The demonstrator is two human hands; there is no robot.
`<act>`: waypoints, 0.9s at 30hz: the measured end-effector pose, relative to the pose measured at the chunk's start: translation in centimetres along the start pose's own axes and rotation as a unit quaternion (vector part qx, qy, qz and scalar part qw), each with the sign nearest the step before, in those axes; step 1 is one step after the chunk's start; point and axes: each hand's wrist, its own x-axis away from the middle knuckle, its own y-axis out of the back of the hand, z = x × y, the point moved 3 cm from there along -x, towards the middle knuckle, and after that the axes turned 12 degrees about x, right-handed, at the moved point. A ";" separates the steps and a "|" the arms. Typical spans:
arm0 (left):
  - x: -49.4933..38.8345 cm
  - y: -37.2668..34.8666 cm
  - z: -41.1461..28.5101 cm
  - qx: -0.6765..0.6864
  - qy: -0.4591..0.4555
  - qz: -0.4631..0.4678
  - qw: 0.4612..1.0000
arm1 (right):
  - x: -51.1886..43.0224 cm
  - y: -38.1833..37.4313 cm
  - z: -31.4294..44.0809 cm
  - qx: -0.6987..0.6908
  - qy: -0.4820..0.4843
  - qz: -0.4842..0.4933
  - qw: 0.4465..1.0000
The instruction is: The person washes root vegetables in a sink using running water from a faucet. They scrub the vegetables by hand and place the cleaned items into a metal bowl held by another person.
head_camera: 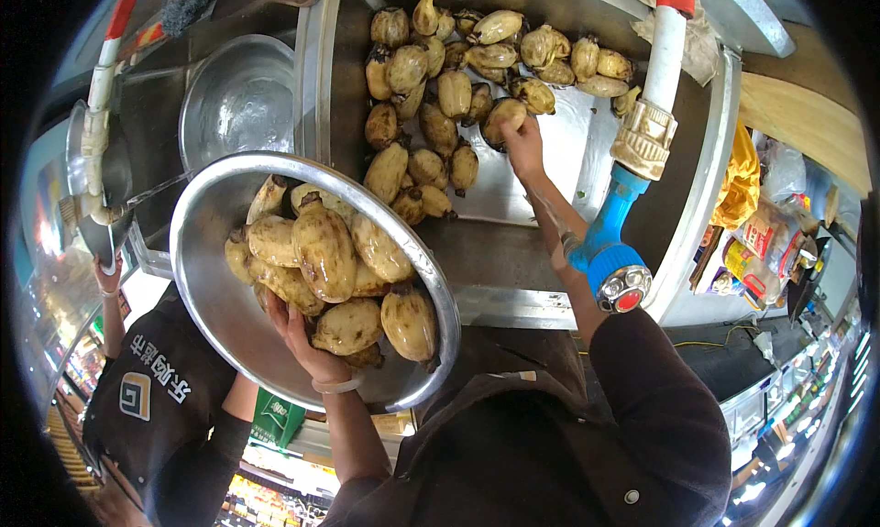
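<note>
My right hand (524, 142) grips a brownish lotus root segment (503, 123) in the metal sink (509, 242), beside many other lotus root segments (454, 94). A large tilted metal bowl (206, 334) stands in front of the sink with more wet lotus root segments (323, 252) in it. My left hand (306, 345), a pale bracelet at its wrist, reaches inside the bowl; its fingers touch a segment and their tips are partly hidden. What supports the bowl is hidden.
A blue tap (612, 252) on a white pipe hangs over my right forearm. Left of the sink, another metal bowl (240, 108) sits in a neighbouring basin, near a running tap (103, 211). A co-worker in dark clothes (158, 389) stands close at the left. Jars and bags (763, 238) are at the right.
</note>
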 end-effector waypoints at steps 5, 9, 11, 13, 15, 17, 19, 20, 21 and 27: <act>0.0 -0.2 0.0 0.024 0.002 -0.009 1.000 | -1.9 -1.0 1.8 0.001 0.075 0.093 0.993; 0.1 -0.4 -0.2 0.003 0.004 -0.018 1.000 | -3.1 -2.4 3.0 0.138 0.172 0.102 0.970; 0.0 -0.6 -0.2 0.018 0.013 -0.018 1.000 | -2.5 -2.3 3.1 0.213 0.267 0.121 0.932; 0.0 -0.7 -0.3 0.007 0.012 -0.022 1.000 | -1.5 -2.1 2.6 0.286 0.323 0.172 0.885; 0.0 -0.8 -0.3 0.003 0.007 -0.018 1.000 | -0.5 -1.8 2.4 0.297 0.361 0.170 0.867; 0.0 -0.8 -0.4 0.006 -0.005 0.000 1.000 | 0.1 -1.8 2.3 0.322 0.341 0.201 0.860; 0.0 -0.6 -0.2 0.019 0.017 -0.024 0.999 | 0.7 -1.6 2.8 0.291 0.337 0.183 0.876; 0.0 -0.5 -0.1 0.038 0.020 -0.027 0.999 | 1.2 -1.4 3.0 0.276 0.332 0.175 0.885; 0.0 -0.4 0.0 0.040 0.023 -0.026 0.999 | 1.7 -1.1 3.1 0.284 0.297 0.180 0.894; -0.2 -0.2 0.2 0.042 0.015 -0.008 0.999 | 9.6 4.6 3.1 0.236 0.409 0.094 0.877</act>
